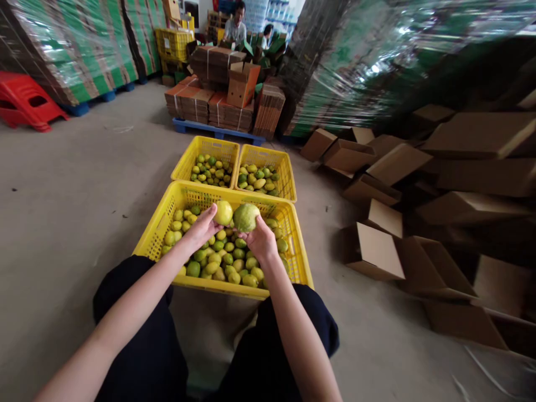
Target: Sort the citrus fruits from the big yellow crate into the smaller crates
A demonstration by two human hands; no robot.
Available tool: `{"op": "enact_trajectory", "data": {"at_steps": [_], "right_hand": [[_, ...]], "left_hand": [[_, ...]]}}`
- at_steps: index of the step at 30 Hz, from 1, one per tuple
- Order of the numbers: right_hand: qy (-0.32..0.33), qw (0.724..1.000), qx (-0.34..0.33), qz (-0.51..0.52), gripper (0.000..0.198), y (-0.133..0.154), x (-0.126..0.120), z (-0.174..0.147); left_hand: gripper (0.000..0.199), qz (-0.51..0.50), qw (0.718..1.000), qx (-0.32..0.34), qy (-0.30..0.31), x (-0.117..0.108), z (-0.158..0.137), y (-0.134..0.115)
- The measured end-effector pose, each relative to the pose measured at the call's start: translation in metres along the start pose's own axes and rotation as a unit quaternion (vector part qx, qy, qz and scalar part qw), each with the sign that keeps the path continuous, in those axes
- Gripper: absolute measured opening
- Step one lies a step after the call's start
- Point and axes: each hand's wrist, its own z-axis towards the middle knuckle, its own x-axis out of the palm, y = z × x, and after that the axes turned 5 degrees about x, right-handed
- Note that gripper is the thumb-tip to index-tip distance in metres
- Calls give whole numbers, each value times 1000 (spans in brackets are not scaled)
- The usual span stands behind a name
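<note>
My left hand [205, 226] is closed round a yellow lemon [223, 212], thumb on its near side. Beside it my right hand [261, 239] grips a larger, greener lemon [246, 217] with a rough-looking skin. Both fruits are held up side by side over a big yellow plastic crate [228, 286]. Inside that crate lie many yellow and green lemons [214, 258], partly covered by my hands and forearms. Two smaller yellow crates, the left one [178, 166] and the right one [288, 177], stand just beyond, each with more green and yellow lemons in the bottom.
Open cardboard boxes [379, 251] are heaped on the floor at the right. Flattened cartons [190, 100] are stacked on a blue pallet [218, 132] ahead. Wrapped green pallet loads [84, 50] and a red stool [29, 100] stand at the left. Two people [235, 30] are at the back.
</note>
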Motion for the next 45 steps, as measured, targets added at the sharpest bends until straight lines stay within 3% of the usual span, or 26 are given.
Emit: {"op": "enact_trajectory", "data": {"at_steps": [3,8,12,16,24,29,34,39,45], "right_hand": [[-2,998,42,54,24,2,4,-2],[-6,994,11,106,15,5,6,-6],[-16,994,15,107,29,2,7,-7],[-33,992,3,124,25,-1,8,-6],[-91,980,37,171,20,-3,4,-3],[-60,984,51,162,22,-9,1,4],[-52,989,74,119,22,-7,5,-2],[-4,992,90,92,23,-2,8,-8],[-68,984,130,97,27,-5,5,-3]], "left_hand": [[42,-35,998,-55,11,0,2,-2],[34,-69,993,-93,-11,3,0,-7],[40,-62,996,-59,22,5,-4,-6],[34,-25,997,-32,62,5,-7,-3],[31,-86,995,-42,13,12,-6,-6],[27,-78,993,-89,-29,12,-5,-7],[43,-68,993,-96,11,11,-8,-9],[25,-22,997,-68,21,9,-10,-7],[31,-30,995,-96,-13,10,-7,-7]]}}
